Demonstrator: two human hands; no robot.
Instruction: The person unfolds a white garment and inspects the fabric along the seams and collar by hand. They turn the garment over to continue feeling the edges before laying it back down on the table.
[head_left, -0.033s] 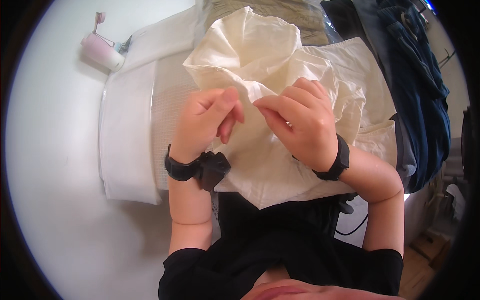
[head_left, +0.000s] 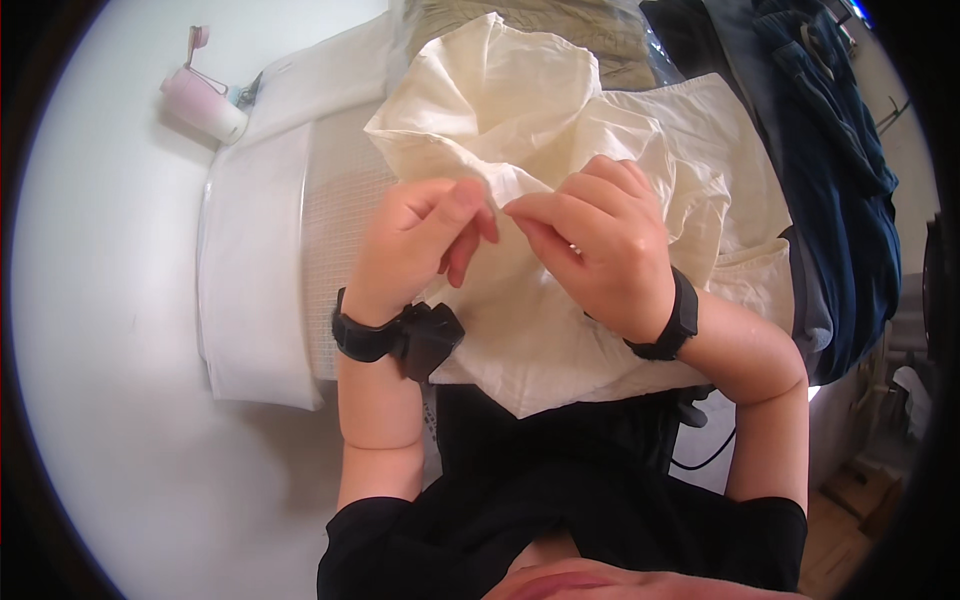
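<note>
A crumpled cream cloth [head_left: 520,95], with stitched edges, is spread in front of me and bunched into loose folds. Over its middle, my right hand [head_left: 612,240] pinches thumb and forefinger together at a raised fold of it. The other fingers of that hand are curled. Just to the left, my left hand [head_left: 420,235] is closed, its thumb over bent fingers, close to the right fingertips. Whatever may be between its fingers is too small or hidden to tell. Each wrist wears a black strap, the left one with a black block [head_left: 432,338] on it.
A pink and white bottle [head_left: 205,105] with a strap stands at the far left. White folded sheeting [head_left: 255,270] covers the left side of the work surface. Dark blue clothing [head_left: 835,190] is heaped at the right. Khaki fabric [head_left: 560,30] under clear plastic lies at the back.
My left hand has shifted slightly right, nearer the right fingertips. My right hand and the cloth have barely moved.
</note>
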